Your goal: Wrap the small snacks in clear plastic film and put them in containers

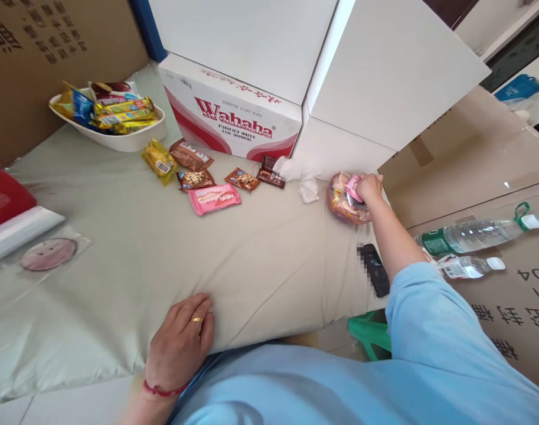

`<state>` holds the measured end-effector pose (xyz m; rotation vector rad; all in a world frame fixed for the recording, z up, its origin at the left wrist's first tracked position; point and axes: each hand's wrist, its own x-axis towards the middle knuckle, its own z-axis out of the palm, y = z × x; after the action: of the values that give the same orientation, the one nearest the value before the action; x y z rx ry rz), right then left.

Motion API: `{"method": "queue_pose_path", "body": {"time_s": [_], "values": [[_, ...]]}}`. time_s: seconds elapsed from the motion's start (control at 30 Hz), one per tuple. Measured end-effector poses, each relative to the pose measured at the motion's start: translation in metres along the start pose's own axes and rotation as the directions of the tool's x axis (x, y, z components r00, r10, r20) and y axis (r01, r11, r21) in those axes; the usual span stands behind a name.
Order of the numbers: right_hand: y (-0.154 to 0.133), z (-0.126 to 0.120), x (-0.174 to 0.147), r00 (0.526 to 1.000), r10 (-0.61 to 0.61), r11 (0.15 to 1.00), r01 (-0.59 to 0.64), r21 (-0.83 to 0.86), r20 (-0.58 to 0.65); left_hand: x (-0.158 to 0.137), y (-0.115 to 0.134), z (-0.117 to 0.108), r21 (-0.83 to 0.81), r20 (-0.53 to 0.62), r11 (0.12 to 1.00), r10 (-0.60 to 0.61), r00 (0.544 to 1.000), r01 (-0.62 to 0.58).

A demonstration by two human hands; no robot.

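My right hand (pixel 370 188) reaches to the far right of the cloth-covered table (pixel 269 254). Its fingers close on a small pink snack packet (pixel 352 188) at the top of a round, clear reddish container (pixel 343 216) full of wrapped snacks. My left hand (pixel 180 333) lies on the table's near edge, palm down, with nothing in it. Ahead of it are a pink wafer packet (pixel 215 199), a brown cookie packet (pixel 243 179), another cookie packet (pixel 195 179), a brown wrapper (pixel 190 154), a yellow packet (pixel 159 160) and dark chocolate-coloured packets (pixel 271 177).
A white bowl (pixel 118 140) of snacks stands back left. Behind are a water carton (pixel 234 121) and white boxes (pixel 362 71). Crumpled white plastic (pixel 308 188) lies by the container. Right are a black phone (pixel 378 274) and bottles (pixel 477 236); left, a plastic roll (pixel 21 233).
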<state>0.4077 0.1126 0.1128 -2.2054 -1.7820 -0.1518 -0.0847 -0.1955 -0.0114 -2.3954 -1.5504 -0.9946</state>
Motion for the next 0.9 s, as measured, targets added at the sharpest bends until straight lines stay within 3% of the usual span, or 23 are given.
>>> {"method": "queue_pose_path", "body": {"time_s": [0.13,0.23,0.33,0.43,0.57,0.9], "values": [[-0.011,-0.012,-0.018,0.994,0.000,0.996,-0.010,-0.088,-0.110,-0.001,0.000,0.000,0.000,0.000,1.000,0.001,1.000,-0.001],[-0.028,-0.021,-0.046,0.978,-0.100,0.988,0.077,-0.131,-0.184,-0.001,0.001,0.000,0.002,-0.016,1.000,0.009,1.000,-0.009],[-0.047,-0.010,-0.087,0.975,-0.218,0.967,0.209,-0.147,-0.046,-0.001,0.001,0.001,0.009,-0.021,1.000,0.017,1.000,-0.017],[-0.051,0.011,-0.124,0.980,-0.190,0.971,0.196,-0.137,0.057,-0.002,0.000,0.001,-0.003,-0.015,1.000,0.004,1.000,-0.004],[-0.032,0.024,-0.148,0.995,-0.088,0.984,0.093,-0.153,0.041,-0.003,0.001,0.000,-0.024,-0.008,1.000,-0.003,1.000,0.003],[0.048,0.001,-0.164,0.991,0.114,0.970,-0.096,-0.223,0.072,-0.001,0.000,-0.001,-0.002,-0.006,1.000,0.012,1.000,-0.012]]}}
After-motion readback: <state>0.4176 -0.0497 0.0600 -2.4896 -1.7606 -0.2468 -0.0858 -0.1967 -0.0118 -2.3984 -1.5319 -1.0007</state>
